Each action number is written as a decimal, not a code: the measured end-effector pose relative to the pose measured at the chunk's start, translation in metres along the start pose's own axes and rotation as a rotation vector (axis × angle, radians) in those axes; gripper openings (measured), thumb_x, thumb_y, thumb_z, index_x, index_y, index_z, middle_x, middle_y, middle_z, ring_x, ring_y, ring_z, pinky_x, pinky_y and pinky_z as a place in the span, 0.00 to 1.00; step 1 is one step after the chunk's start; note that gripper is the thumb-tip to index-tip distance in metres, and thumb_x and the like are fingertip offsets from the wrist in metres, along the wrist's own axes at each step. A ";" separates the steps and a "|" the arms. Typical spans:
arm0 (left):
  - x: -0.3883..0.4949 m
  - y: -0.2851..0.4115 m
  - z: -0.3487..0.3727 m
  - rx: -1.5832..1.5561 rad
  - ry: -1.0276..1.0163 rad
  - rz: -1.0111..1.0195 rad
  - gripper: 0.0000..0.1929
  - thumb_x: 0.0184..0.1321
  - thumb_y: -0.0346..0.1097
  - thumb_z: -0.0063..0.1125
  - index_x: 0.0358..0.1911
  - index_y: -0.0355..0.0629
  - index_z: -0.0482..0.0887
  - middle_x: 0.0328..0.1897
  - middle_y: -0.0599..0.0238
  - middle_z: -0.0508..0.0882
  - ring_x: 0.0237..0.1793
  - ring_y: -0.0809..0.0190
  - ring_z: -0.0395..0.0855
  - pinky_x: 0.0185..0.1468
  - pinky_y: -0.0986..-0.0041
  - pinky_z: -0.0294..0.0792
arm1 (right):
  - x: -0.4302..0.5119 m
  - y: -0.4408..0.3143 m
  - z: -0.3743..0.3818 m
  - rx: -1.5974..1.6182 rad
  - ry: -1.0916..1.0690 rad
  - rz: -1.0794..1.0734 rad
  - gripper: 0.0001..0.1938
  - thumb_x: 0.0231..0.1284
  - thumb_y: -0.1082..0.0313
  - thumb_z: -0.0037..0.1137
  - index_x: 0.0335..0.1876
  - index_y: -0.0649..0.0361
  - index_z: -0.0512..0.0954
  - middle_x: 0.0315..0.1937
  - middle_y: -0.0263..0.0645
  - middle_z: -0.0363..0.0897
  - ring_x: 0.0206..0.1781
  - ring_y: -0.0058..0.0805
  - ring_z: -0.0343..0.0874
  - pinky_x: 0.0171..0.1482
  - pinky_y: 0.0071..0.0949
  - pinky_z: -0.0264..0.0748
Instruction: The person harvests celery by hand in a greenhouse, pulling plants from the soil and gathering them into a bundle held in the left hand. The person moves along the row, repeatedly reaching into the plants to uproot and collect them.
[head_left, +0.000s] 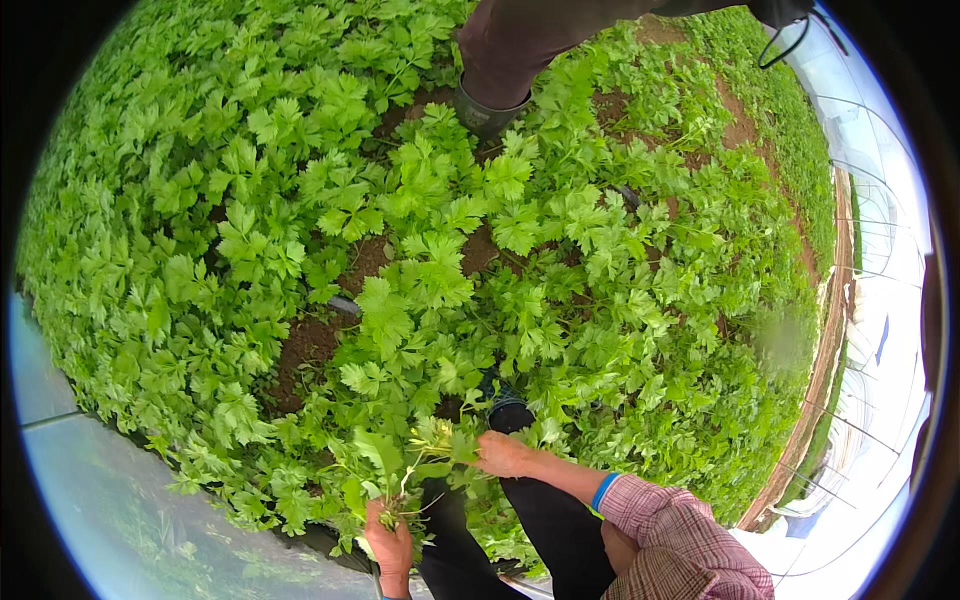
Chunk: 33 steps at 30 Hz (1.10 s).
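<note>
Leafy green plants that look like celery (427, 262) cover the ground before me. At the lower middle, my left hand (390, 544) is closed around a bunch of pulled greens (379, 457) with pale stems and thin roots. To its upper right, my right hand (502, 454) has its fingers closed on a leafy sprig (442, 442) with yellowish leaves, close to the bunch. My right sleeve (660, 517) is checked, with a blue cuff at the wrist. My legs in dark trousers (551, 525) stand among the plants below my hands.
Another person's leg in dark trousers (502, 52) and a rubber boot (484, 112) stands in the plants at the top. Bare brown soil (307, 352) shows between plants. Clear plastic sheeting (187, 517) borders the lower left, and a ribbed plastic greenhouse wall (885, 322) curves along the right.
</note>
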<state>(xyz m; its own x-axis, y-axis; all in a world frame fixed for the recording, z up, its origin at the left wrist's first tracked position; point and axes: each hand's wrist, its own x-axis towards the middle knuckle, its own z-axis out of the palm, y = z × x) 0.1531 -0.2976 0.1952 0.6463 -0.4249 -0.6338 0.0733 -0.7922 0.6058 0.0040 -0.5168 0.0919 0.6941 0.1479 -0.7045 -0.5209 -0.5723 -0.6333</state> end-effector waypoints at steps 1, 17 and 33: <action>-0.014 0.026 -0.009 -0.075 0.001 0.031 0.19 0.45 0.19 0.49 0.44 0.34 0.79 0.41 0.47 0.80 0.45 0.40 0.78 0.51 0.63 0.70 | -0.011 -0.030 -0.003 -0.091 0.040 -0.123 0.26 0.65 0.49 0.50 0.28 0.71 0.80 0.29 0.53 0.78 0.39 0.49 0.79 0.47 0.40 0.76; -0.165 0.157 -0.156 -0.220 0.184 0.192 0.18 0.70 0.34 0.48 0.56 0.26 0.71 0.54 0.47 0.78 0.52 0.57 0.76 0.57 0.66 0.67 | -0.129 -0.291 -0.137 0.427 0.155 -0.638 0.29 0.47 0.48 0.69 0.46 0.66 0.73 0.36 0.52 0.79 0.40 0.44 0.79 0.41 0.40 0.73; -0.178 0.202 -0.198 -0.642 0.390 0.469 0.38 0.58 0.39 0.68 0.68 0.35 0.60 0.65 0.57 0.71 0.60 0.58 0.72 0.63 0.67 0.65 | -0.160 -0.413 -0.143 1.631 -0.317 -0.729 0.30 0.72 0.50 0.39 0.72 0.60 0.56 0.69 0.36 0.59 0.72 0.27 0.55 0.74 0.27 0.47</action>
<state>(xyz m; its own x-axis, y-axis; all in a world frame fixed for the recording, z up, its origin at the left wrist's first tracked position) 0.2032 -0.2959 0.5256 0.9211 -0.3722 -0.1141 0.0718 -0.1255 0.9895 0.1791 -0.4189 0.5120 0.9718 0.2226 -0.0773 -0.2356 0.9190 -0.3161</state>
